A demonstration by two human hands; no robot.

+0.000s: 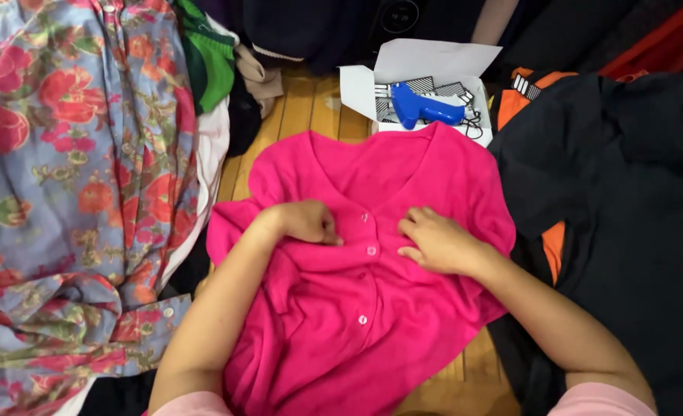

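The bright pink knitted cardigan with small pink buttons [357, 308] lies spread face up on a wooden slatted floor [311, 108], in the middle of the head view, its V-neck pointing away from the person and its button row running down the centre. The left hand [307, 222] rests on the cardigan's left chest panel, just beside the button row, palm down with the fingers curled loosely against the fabric; it presses on the cloth rather than gripping it. The right hand [434, 240] lies flat on the opposite panel, fingers slack and spread a little, their tips near the second button; it holds nothing. The fabric between the two hands is creased into soft folds. Both forearms come in from the bottom edge, with pale pink sleeves showing at the elbows.

To the left, a blue-grey shirt printed with red and pink flowers [72, 177] lies beside the cardigan, one buttoned cuff close to the left forearm. Beyond it sits a folded green garment [210, 62]. Past the cardigan's neckline, touching its collar edge, stands an open white cardboard box [434, 65] holding a blue plastic gun-shaped tool [422, 108]. To the right, a dark navy garment [626, 200] overlaps an orange one [553, 243], just beside the cardigan's right sleeve.
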